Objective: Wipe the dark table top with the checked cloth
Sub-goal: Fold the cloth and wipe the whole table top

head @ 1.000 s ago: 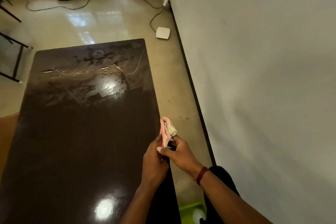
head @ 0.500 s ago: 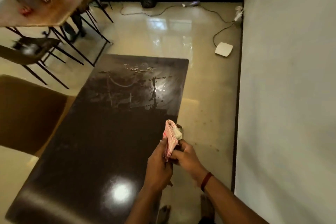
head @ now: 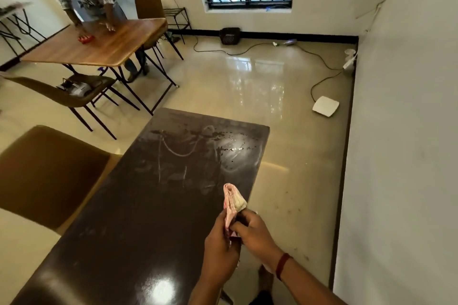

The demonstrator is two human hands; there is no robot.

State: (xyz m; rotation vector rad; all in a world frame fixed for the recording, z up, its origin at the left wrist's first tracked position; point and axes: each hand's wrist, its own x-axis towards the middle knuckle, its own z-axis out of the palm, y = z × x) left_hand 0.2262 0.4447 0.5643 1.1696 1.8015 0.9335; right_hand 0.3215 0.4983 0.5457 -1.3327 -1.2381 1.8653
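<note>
The dark table top [head: 138, 218] stretches away from me, glossy near me and streaked with wet smears and droplets at its far end. Both hands hold the folded pink-and-white checked cloth [head: 233, 202] upright in the air over the table's right edge. My left hand [head: 219, 247] grips its lower left side. My right hand [head: 255, 231], with a dark red band at the wrist, pinches it from the right. The cloth is clear of the table surface.
A brown chair [head: 47, 173] stands at the table's left side. Further left, another person leans on a wooden table [head: 99, 44] with chairs around it. A white wall [head: 401, 156] runs close on the right. A white flat device [head: 325, 106] and cables lie on the floor.
My view has lifted and swung left, bringing the window, wooden table and another person into sight. Both hands keep holding the cloth above the table's right edge in much the same grip.
</note>
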